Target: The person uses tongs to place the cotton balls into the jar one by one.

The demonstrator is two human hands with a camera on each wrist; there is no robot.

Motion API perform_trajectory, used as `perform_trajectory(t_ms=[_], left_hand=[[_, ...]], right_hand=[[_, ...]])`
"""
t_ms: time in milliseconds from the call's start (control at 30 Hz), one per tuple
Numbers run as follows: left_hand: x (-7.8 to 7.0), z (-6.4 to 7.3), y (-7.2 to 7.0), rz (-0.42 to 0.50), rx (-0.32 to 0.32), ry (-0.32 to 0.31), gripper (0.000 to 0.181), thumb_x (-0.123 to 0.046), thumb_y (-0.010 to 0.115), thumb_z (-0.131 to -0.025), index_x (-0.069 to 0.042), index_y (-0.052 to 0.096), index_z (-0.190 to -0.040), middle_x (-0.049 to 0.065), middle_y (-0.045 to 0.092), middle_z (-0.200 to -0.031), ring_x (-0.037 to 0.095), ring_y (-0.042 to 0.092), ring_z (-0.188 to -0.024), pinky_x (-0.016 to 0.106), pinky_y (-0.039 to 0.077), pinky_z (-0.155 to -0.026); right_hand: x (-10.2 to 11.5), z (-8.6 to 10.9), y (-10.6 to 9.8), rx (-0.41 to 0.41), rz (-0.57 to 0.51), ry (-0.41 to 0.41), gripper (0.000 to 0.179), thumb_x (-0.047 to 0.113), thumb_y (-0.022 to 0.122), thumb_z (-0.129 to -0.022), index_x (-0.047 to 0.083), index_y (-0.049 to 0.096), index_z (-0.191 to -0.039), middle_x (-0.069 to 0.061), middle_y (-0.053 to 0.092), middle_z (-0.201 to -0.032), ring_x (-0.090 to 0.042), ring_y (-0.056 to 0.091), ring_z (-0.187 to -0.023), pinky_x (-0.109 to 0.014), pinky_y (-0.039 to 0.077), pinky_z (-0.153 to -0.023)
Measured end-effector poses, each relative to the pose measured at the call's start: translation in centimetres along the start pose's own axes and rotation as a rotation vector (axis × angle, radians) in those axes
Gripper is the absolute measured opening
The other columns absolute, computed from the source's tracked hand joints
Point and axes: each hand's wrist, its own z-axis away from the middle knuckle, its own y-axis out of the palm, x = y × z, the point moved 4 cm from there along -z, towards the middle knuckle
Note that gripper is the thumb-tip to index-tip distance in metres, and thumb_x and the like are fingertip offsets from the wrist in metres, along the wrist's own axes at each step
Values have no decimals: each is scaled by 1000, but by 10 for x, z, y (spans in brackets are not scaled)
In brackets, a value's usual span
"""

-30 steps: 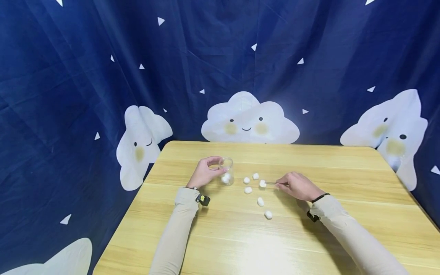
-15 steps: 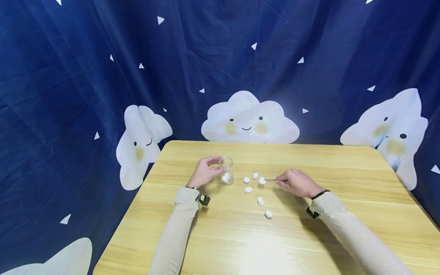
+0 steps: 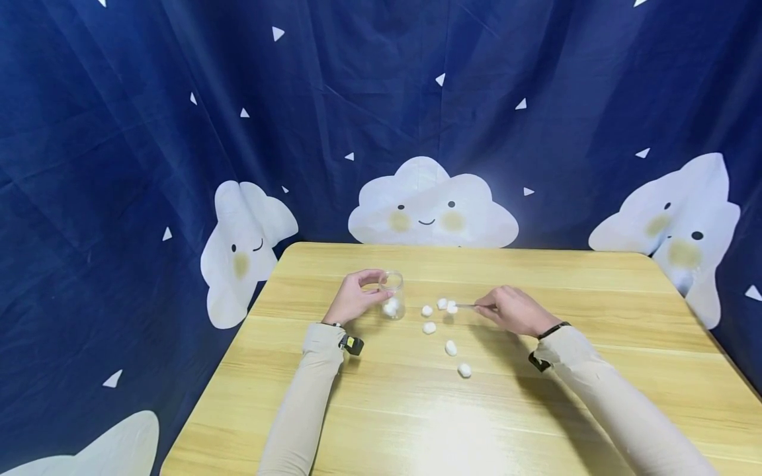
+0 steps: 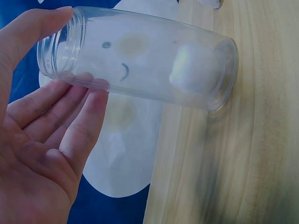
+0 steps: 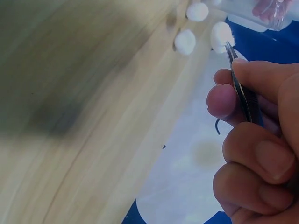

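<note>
My left hand grips a clear jar near its open, threaded neck, thumb on one side and fingers on the other. The jar stands on the table with white cotton balls at its bottom. In my right hand a pair of metal tweezers is pinched between thumb and fingers. Their tips hold one cotton ball, raised off the tabletop to the right of the jar. Several loose cotton balls lie on the wood between the two hands.
The light wooden table has rounded far corners. A dark blue curtain with white clouds and small triangles hangs behind it and along the sides. The nearest loose cotton ball lies toward the front, by a bright glare.
My right hand has lifted the cotton ball with the tweezers and moved it slightly up and left in the head view. My left hand and the jar have stayed in place.
</note>
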Motion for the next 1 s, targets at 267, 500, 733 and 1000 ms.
perform_trajectory(t_ms=[267,500,733,1000], left_hand=[[0,0,-1,0,5,-3,51,-25,89,-83,-12,70,-128,7,73,-127,27,66,-128,31,61,-99],[0,0,-1,1,5,-3,51,-25,89,-83,-12,70,-128,6,73,-127,26,66,-127,30,62,-98],[-2,1,0,17,8,6,50,-20,88,-84,-9,69,-129,10,72,-129,28,65,-129,30,61,-99],[-2,1,0,30,14,5,51,-20,88,-84,-9,68,-130,12,71,-130,29,64,-130,32,61,-101]], right_hand=[[2,-4,-5,1,18,-11,16,14,67,-100,7,81,-101,-7,80,-91,-1,54,-63,-21,47,-59],[6,-8,-11,-5,34,-9,15,14,67,-100,11,82,-102,-4,81,-93,-2,54,-64,-22,45,-59],[12,-13,-18,-29,70,-45,14,14,68,-99,12,82,-98,-7,82,-96,-5,65,-72,-29,55,-63],[19,-19,-29,-65,83,-51,18,13,69,-99,2,81,-107,-15,80,-103,-27,79,-91,-45,65,-79]])
